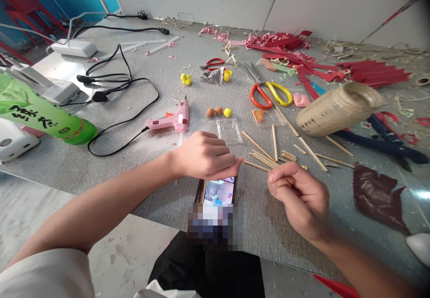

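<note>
My left hand (211, 157) is closed in front of me, above the top end of a phone (218, 193) with a lit screen. A thin wooden stick (255, 166) spans the gap from its fingertips to those of my right hand (300, 197). My right hand is closed in a pinch at the stick's other end; the fingers partly hide both ends. Just behind lie several loose wooden sticks (274, 142). Beyond my left hand rest a pink glue gun (174, 118), a small clear bag (229, 130), two brown balls (214, 111) and a yellow ball (227, 112).
Scissors with red and yellow handles (262, 95) lie behind the sticks. A tan jar (336, 110) lies on its side at right, near blue-handled pliers (366, 139) and a maroon sheet (378, 195). Red paper strips (366, 72) cover the back. A green bottle (43, 110) and black cables (126, 72) occupy the left.
</note>
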A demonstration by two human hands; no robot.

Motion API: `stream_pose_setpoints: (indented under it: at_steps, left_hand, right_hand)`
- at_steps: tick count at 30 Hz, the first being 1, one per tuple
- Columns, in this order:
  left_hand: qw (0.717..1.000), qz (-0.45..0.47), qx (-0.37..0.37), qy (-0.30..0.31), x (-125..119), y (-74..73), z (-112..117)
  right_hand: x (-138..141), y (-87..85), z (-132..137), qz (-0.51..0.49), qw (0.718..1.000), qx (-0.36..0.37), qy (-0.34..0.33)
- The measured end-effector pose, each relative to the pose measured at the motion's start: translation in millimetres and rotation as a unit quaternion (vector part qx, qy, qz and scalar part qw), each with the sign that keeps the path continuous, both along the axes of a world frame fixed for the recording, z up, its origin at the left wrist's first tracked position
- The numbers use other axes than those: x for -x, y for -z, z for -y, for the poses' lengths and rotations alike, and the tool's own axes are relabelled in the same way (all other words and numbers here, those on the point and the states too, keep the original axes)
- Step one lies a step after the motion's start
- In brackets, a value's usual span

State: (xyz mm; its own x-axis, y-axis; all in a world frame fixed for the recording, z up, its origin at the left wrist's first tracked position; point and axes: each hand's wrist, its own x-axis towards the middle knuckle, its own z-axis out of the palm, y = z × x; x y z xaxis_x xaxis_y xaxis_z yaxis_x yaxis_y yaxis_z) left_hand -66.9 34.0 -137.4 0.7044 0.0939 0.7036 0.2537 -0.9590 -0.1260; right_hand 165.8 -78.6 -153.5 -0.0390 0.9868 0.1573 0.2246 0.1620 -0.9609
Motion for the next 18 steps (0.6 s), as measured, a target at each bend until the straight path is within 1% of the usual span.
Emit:
stream_pose_setpoints:
  at_steps: [18]
  left_hand:
    - [1.0, 0.0, 0.0, 0.003, -1.1, -1.0, 0.7]
  right_hand:
    - [0.6, -0.7, 1.0, 0.005, 1.0, 0.001, -0.004]
